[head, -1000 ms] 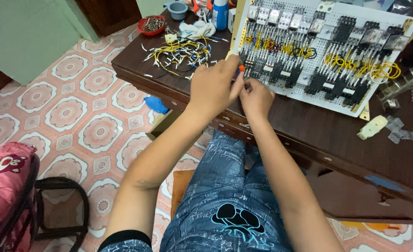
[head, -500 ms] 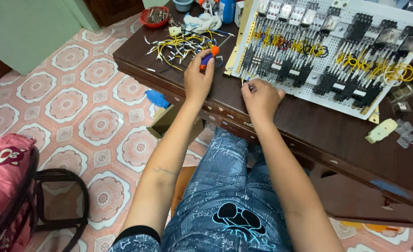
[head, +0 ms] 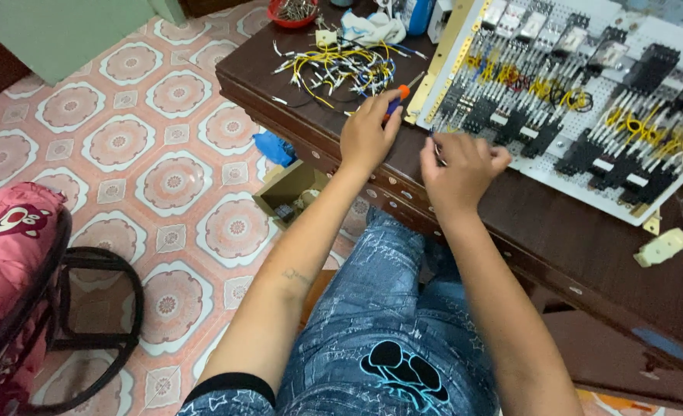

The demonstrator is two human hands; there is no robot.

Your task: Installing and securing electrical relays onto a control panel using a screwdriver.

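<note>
The left hand [head: 366, 135] gripped an orange-handled screwdriver [head: 398, 97] on the table [head: 542, 231], while the right hand [head: 461, 166], curled, pinched a wire [head: 435, 146] at the perforated panel [head: 557, 173].

Both bare arms reach forward from the seated body, roughly parallel, elbows bent slightly. The left forearm runs up and to the right, a small mark on its inner side, a dark sleeve edge at the upper arm. The left hand [head: 366, 135] lies palm down, fingers curled closed, thumb side toward the right. The right hand [head: 462, 168] sits just beside it and a little nearer the body, knuckles up, fingers [head: 486, 154] bunched and pinched together at the tips. The hands are near but apart.
</note>
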